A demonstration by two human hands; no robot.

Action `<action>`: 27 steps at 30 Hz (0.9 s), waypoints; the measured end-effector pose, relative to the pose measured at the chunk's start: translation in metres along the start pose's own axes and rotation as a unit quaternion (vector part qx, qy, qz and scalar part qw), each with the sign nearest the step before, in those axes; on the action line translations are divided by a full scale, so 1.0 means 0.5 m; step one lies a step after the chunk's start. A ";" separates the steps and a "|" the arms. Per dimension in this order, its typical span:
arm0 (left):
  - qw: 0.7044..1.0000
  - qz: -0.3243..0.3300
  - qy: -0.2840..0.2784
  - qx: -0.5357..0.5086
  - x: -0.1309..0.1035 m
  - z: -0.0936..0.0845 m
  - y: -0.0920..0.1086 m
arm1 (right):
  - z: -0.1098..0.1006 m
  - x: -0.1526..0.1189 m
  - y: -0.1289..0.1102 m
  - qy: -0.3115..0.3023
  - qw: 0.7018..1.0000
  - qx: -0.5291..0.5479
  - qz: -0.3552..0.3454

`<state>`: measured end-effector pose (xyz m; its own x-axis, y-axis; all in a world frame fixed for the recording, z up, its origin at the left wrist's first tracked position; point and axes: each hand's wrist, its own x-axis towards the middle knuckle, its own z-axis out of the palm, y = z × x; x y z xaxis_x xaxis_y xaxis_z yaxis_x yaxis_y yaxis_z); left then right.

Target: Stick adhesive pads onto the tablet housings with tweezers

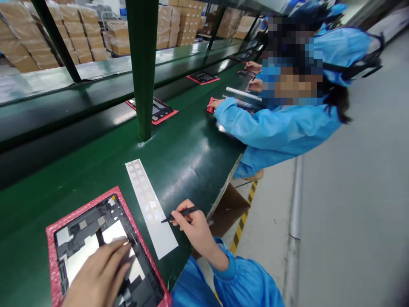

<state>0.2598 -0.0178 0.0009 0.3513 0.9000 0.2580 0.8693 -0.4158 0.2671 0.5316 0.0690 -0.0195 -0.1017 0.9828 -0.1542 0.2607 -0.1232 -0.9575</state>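
Glossy green bench (179,162); right hand (194,226) pinches slim black tweezers (180,213).

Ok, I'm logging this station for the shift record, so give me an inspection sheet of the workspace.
Surface: green bench, glossy, beside a dark conveyor lane.
Job's things: open tablet in a red tray; white sticker strip to its right.
Clutter: nothing seen.
Hands: left hand presses flat on the tablet; right hand holds black tweezers, tip over the strip.
Cables: nothing seen.
Surroundings: green post; more trays up the line; a co-worker in a blue coat at the next place; stacked cartons behind; grey floor with yellow-black tape.
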 end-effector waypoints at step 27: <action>0.985 0.127 -0.078 0.086 0.123 0.081 0.062 | 0.012 0.032 -0.028 -0.036 0.995 -0.090 -0.015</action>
<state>0.3224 0.0300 -0.0125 0.6017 0.7849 0.1477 0.7884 -0.6134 0.0477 0.5204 0.0854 -0.0100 -0.1787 0.9725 -0.1496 0.4233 -0.0613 -0.9039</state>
